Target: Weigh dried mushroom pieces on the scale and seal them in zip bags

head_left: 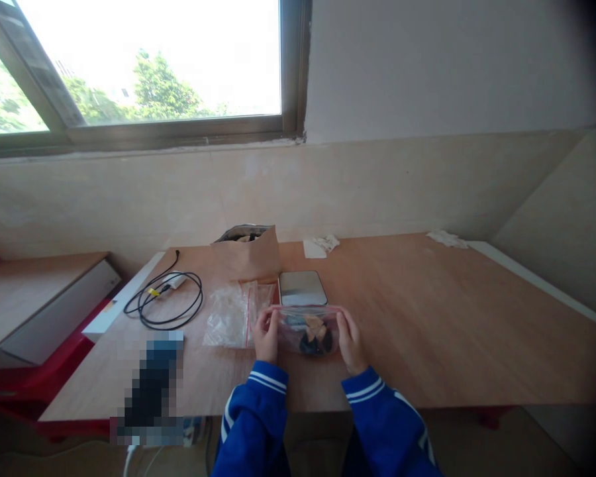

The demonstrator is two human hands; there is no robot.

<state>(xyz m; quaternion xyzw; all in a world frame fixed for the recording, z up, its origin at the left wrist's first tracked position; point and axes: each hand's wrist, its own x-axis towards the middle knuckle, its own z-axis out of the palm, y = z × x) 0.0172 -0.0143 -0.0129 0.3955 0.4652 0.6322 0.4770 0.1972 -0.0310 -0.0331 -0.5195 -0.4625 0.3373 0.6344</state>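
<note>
Between my hands is a clear zip bag (291,339) with brown and black pieces (316,331) inside, too small to name. My left hand (267,336) pinches its upper left corner, and my right hand (350,342) grips the upper right corner. The bag's top edge is stretched straight between them. Just beyond it lies a small flat scale (302,287) with a metal top. Left of my left hand, several clear plastic bags (228,315) with a red seal strip lie in a loose pile.
An open brown paper bag (251,257) stands at the back, near the wall. A coiled black cable (198,301) with a white adapter (175,281) lies on the left of the wooden table (427,318). Nearer is a pixelated dark object (151,384). Crumpled white paper (322,246) rests along the back edge.
</note>
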